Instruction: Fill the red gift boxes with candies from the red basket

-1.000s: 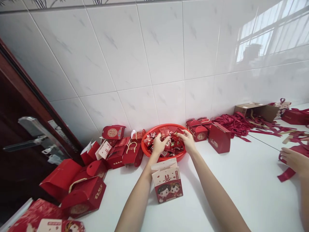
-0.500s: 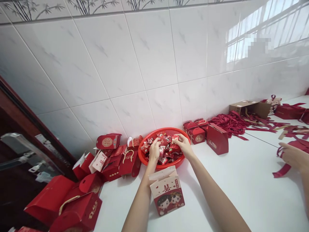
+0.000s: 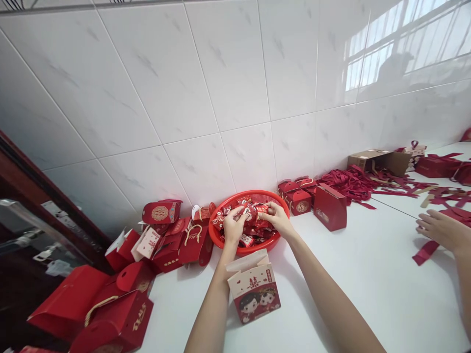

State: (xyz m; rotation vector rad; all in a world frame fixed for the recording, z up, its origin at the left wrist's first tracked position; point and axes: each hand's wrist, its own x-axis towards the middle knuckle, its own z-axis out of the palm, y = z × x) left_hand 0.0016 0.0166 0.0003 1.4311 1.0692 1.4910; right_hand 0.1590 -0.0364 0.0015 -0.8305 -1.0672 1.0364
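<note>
A red plastic basket (image 3: 214, 236) full of red wrapped candies (image 3: 246, 240) stands against the wall. Both of my hands are over it. Closed at the fingertips, my left hand (image 3: 234, 228) pinches a dark red candy with a pale printed patch (image 3: 250, 213). My right hand (image 3: 280, 221) is closed on another red wrapped candy (image 3: 262, 211) close beside it. Between my forearms, in front of the basket, an open-topped cream and red gift box (image 3: 253, 294) printed with two cartoon figures stands upright on the white table (image 3: 309, 274).
Red gift boxes (image 3: 121, 314) crowd the left side near a dark door (image 3: 22, 294). More boxes (image 3: 300, 201) stand right of the basket, then a heap of red ribbons (image 3: 346, 184) and a cardboard box (image 3: 382, 162). Another person's hand (image 3: 441, 233) is at the far right.
My hands have lifted slightly and drawn candies together above the heap; the patterned candy now shows between them. The other person's hand has opened out near the ribbon. The view has tilted downward slightly.
</note>
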